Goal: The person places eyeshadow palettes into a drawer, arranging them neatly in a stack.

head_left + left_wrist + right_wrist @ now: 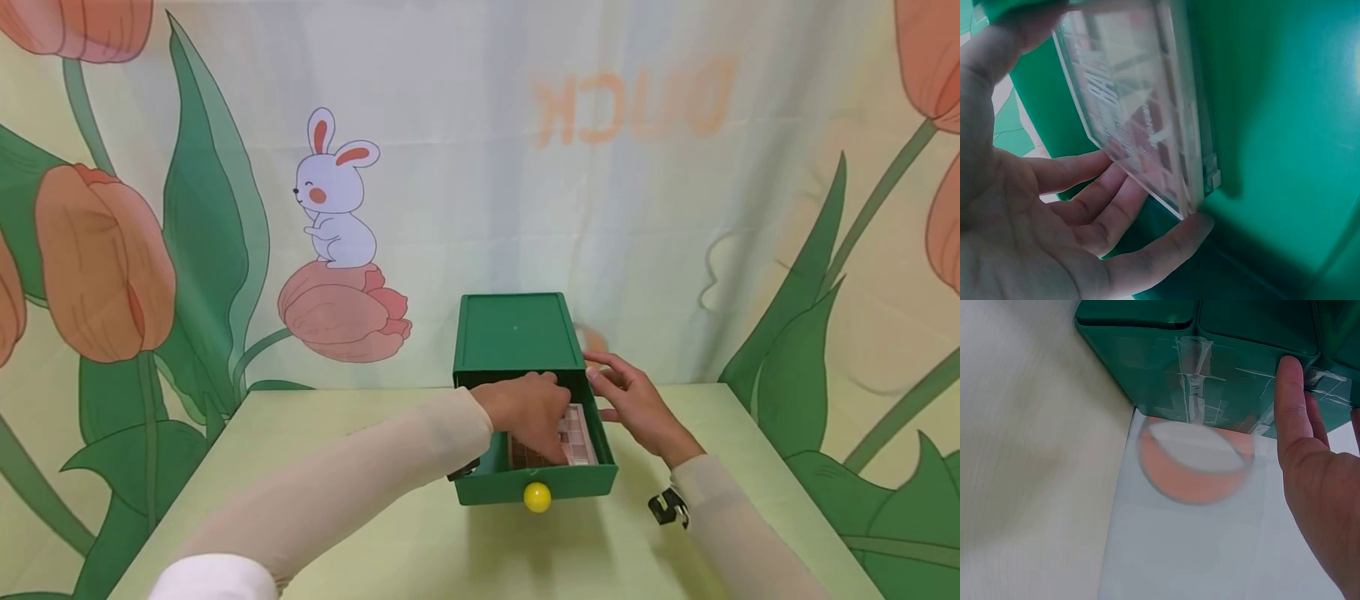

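**Palette [577, 433] held within the extended drawer [495, 488]**

Location: the palette is inside the drawer, which stands pulled out from its green cabinet [516, 332] on the pale surface [390, 567]. Its gridded face shows beside your left grip [528, 412], which covers part of it in the head view. Whether its underside rests on the drawer floor or is slightly raised cannot be told.

Left grip: spread across the palette and holding it by the edges. In the left wrist view, your thumb [1013, 40] is at the upper end and your fingers [1147, 259] bear on the lower edge and corner.

Right grip [637, 408]: holding nothing, fingers extended. One fingertip [1290, 367] touches the cabinet's outer side, near strips of clear tape [1194, 387]. You appear to be steadying the unit; the pressure applied cannot be judged.

Step in hand: judged to be the handling of the palette at the drawer, with a hold established. Whether you are putting it in or taking it out is not determinable.

Next move: calls for even pressure on the palette's edges, clearance from the drawer walls, and the right grip braced against the cabinet. The yellow knob [537, 497] is untouched; any sliding of the drawer would require your left grip out of the opening first. The smooth, clear cover could slip if tilted.
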`<state>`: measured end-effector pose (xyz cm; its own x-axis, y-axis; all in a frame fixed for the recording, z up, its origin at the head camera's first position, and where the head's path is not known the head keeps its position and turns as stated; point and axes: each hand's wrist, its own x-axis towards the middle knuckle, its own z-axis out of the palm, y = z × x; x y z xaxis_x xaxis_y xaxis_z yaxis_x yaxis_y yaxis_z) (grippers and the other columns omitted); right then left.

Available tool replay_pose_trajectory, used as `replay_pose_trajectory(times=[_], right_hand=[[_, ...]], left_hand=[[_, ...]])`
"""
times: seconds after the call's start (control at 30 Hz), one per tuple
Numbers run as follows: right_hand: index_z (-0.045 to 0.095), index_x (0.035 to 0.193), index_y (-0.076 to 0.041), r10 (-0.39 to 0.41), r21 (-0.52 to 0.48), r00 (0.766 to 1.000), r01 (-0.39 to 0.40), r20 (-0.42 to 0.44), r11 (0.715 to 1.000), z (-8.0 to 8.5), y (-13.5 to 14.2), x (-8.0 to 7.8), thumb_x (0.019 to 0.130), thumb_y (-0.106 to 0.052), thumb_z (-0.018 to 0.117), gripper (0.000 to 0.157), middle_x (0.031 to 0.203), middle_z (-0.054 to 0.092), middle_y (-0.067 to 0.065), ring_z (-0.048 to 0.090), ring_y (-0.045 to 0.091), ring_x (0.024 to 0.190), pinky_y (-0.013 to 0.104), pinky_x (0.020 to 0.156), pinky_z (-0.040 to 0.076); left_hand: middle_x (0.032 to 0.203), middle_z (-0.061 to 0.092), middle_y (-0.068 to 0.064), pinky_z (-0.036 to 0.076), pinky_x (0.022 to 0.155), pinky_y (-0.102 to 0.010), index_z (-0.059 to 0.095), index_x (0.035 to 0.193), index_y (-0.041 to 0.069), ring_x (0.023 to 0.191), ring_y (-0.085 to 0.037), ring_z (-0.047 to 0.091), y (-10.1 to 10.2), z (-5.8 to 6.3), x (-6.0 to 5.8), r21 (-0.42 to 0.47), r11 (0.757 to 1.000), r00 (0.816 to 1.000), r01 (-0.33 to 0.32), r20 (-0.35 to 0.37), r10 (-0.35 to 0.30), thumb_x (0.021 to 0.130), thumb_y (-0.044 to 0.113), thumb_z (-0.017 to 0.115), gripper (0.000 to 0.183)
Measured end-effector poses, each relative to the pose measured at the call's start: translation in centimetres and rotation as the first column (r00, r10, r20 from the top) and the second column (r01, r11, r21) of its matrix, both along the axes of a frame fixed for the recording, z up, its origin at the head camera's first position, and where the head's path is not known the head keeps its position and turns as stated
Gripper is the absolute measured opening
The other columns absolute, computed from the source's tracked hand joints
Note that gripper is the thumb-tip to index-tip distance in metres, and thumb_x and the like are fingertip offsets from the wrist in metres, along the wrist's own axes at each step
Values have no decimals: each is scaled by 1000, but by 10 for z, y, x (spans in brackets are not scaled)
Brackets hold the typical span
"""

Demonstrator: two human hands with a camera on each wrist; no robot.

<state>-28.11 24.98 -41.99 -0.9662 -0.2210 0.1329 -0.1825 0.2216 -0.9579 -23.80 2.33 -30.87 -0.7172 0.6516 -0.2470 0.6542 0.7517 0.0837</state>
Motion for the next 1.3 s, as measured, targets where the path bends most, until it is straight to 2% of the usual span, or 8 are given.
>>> replay_pose_trajectory(times=[0.5, 0.8, 0.93, 1.07, 1.13, 1.3], right_hand=[[45, 160, -24, 3, 6, 1000, -3, -2, 1000, -2, 0, -3, 109, -49, 54, 57, 137, 57, 22, 65, 33, 122, 56, 97, 60], [44, 160, -23, 9, -1, 1000, -9, -1, 1000, -2, 0, -3, 109, -48, 54, 57, 135, 58, 20, 67, 28, 118, 56, 98, 60], [44, 161, -23, 13, -2, 1000, -13, -3, 1000, -1, 1, -2, 110, -48, 53, 58, 134, 58, 19, 67, 26, 118, 57, 99, 59], [43, 161, -22, 14, 3, 1000, -14, -4, 1000, -1, 0, -2, 110, -48, 53, 58, 135, 58, 20, 67, 26, 118, 57, 100, 59], [43, 161, -23, 11, 5, 1000, -11, 0, 1000, -1, -1, -1, 109, -48, 53, 58, 136, 57, 21, 67, 28, 119, 57, 100, 59], [44, 161, -24, -12, 19, 1000, 12, 18, 1000, 0, -3, 0, 109, -50, 54, 59, 140, 56, 23, 65, 33, 121, 57, 100, 59]], left_hand=[[111, 58, 0, 57, 86, -36, 65, 127, 17, 102, -16, 55, 0, 1, 0, -26, 1000, 1000, 11, -9, -11, 88, 49, 81, 53], [107, 61, 2, 57, 84, -36, 67, 114, 16, 104, -16, 54, -4, 6, -3, 21, 999, 999, 25, 24, -26, 89, 54, 79, 47], [113, 63, 1, 58, 89, -38, 67, 124, 14, 107, -16, 55, -7, 10, -3, 45, 999, 999, 20, 29, -21, 89, 57, 78, 57], [132, 63, -3, 58, 103, -46, 62, 142, 13, 116, -18, 58, -12, 14, -4, 64, 998, 1000, -7, 14, 6, 88, 60, 77, 73], [139, 61, -5, 57, 106, -48, 58, 147, 12, 121, -20, 58, -18, 17, -4, 81, 997, 1000, -18, 13, 17, 89, 61, 76, 78], [144, 58, -6, 57, 105, -44, 53, 153, 12, 124, -19, 56, -37, 24, -7, 134, 990, 999, -40, 21, 37, 91, 61, 74, 82]])
